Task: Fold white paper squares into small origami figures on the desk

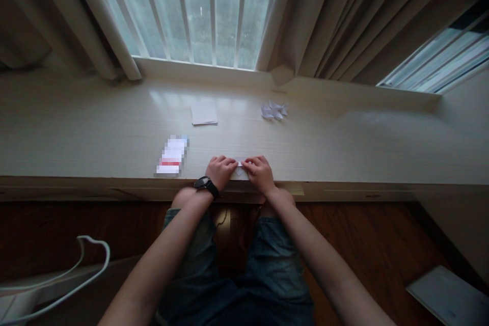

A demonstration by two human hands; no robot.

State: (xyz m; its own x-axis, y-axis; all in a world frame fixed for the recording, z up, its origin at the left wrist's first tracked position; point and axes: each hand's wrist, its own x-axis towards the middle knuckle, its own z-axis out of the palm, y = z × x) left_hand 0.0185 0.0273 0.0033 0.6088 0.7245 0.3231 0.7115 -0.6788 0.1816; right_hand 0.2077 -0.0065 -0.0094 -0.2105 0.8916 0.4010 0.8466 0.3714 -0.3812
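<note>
A small white piece of folded paper (239, 171) lies at the front edge of the pale tabletop (344, 153). My left hand (220, 170), with a black watch on its wrist, pinches the paper from the left side. From the right, my right hand (260, 173) pinches it too, the fingertips of both hands almost meeting. Parts of the paper are hidden under my fingers. Farther back sits a stack of square white paper sheets (204, 113). To its right is a cluster of small folded paper shapes (273, 110) with pointed corners.
Left of my hands lies a blurred-out phone-like rectangle (172, 155). A barred window (191, 15) and brown curtains (324, 20) stand behind the tabletop. On the floor at lower right is a flat grey panel (451, 293); a white curved frame (95, 265) is at lower left.
</note>
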